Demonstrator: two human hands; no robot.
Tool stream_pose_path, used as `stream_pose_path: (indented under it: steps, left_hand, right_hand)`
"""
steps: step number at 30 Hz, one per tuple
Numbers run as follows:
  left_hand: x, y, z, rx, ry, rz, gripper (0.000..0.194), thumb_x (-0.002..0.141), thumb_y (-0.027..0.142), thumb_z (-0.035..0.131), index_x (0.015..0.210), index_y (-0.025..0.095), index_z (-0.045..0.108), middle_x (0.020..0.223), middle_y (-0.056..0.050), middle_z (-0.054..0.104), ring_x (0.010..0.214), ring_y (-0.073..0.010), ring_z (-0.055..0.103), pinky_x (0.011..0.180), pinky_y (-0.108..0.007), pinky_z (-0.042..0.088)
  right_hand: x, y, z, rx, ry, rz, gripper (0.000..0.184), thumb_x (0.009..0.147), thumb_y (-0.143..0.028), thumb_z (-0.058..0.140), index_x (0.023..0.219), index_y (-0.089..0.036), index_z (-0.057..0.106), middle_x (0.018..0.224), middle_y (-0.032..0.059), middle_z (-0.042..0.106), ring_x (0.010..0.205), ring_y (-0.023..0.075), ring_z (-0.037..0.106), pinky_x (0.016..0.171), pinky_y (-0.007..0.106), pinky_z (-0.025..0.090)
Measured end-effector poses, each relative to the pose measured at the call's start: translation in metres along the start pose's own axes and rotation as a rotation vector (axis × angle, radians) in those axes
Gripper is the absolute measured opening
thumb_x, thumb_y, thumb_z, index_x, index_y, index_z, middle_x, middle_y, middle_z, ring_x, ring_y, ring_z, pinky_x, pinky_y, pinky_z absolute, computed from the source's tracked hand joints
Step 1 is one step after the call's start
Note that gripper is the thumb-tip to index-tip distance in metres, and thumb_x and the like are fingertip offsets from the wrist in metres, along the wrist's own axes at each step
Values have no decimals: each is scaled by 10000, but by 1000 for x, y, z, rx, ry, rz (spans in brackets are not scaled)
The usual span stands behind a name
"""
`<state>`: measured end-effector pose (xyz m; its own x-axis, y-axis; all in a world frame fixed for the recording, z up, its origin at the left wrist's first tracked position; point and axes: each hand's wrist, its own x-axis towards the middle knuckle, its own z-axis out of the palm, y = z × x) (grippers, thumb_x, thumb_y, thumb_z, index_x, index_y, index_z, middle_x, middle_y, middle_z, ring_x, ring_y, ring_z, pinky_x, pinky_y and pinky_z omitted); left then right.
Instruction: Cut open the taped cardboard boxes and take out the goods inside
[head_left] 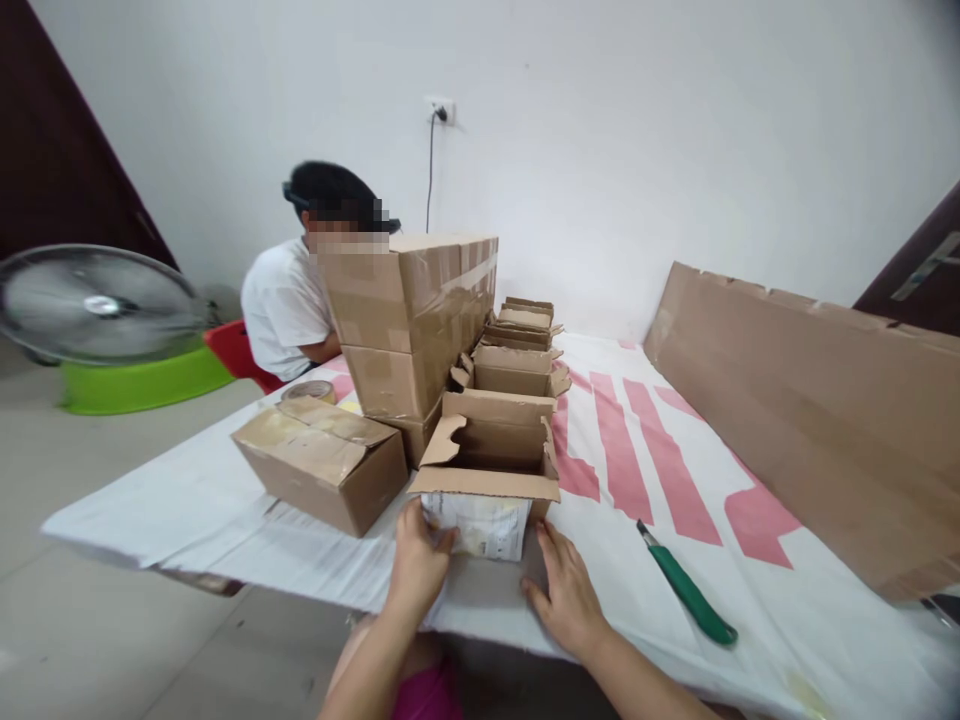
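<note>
An open-topped cardboard box (484, 484) stands in front of me on the table, its flaps raised. A white printed label (484, 528) covers much of its near side. My left hand (421, 556) is closed on the box's lower left corner, with the thumb over the label's edge. Against the lower right corner rests my right hand (566, 590), open, its fingers stretched out and the thumb apart near the tabletop. A green-handled utility knife (691, 592) lies to the right of that hand, blade end pointing away from me.
Left of the box sit a closed carton (322, 465) and a tape roll (309, 391). Stacked sealed cartons (420, 310) rise behind, beside several open boxes (514, 375). A large cardboard sheet (810, 420) leans at right. Another person (281, 300) sits across; a fan (101, 305) stands left.
</note>
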<state>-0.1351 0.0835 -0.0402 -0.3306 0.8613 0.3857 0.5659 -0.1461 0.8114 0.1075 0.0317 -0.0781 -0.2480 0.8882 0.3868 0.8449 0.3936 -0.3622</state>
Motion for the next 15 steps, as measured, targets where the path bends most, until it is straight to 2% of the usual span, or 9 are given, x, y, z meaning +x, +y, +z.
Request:
stream_pose_path:
  steps: [3, 5, 11, 15]
  left_hand:
    - [4, 1, 3, 19, 19, -12, 345, 637, 205, 617, 956, 196, 486, 864, -20, 480, 784, -216, 525, 798, -441, 498]
    - [8, 1, 8, 34, 22, -24, 347, 618, 184, 625, 934, 195, 481, 889, -26, 476, 806, -219, 530, 818, -439, 495]
    - [21, 4, 26, 89, -10, -21, 410, 617, 158, 642, 990, 174, 472, 1055, -102, 511, 1067, -307, 527, 957, -458, 452]
    - [30, 13, 35, 145, -52, -63, 491, 635, 124, 649, 1086, 146, 458, 1140, -138, 527, 1156, -322, 514, 1008, -443, 426]
  right_hand:
    - [0, -1, 0, 3, 4, 6, 691, 865, -307, 549, 1485, -163, 281, 1497, 147, 384, 1355, 295, 389, 1077, 494, 402]
    - [0, -2, 1, 10, 16, 10, 700, 859, -293, 553, 1487, -161, 275, 1500, 147, 381, 1358, 294, 385, 1081, 489, 400]
    - [-1, -1, 2, 27, 33, 7, 683, 871, -272, 533, 1485, -148, 263, 1497, 164, 377, 1367, 286, 375, 1077, 484, 406]
    - [-1, 0, 2, 38, 57, -8, 683, 885, -274, 515, 1495, -164, 228, 1486, 166, 393, 1357, 285, 391, 1071, 494, 411]
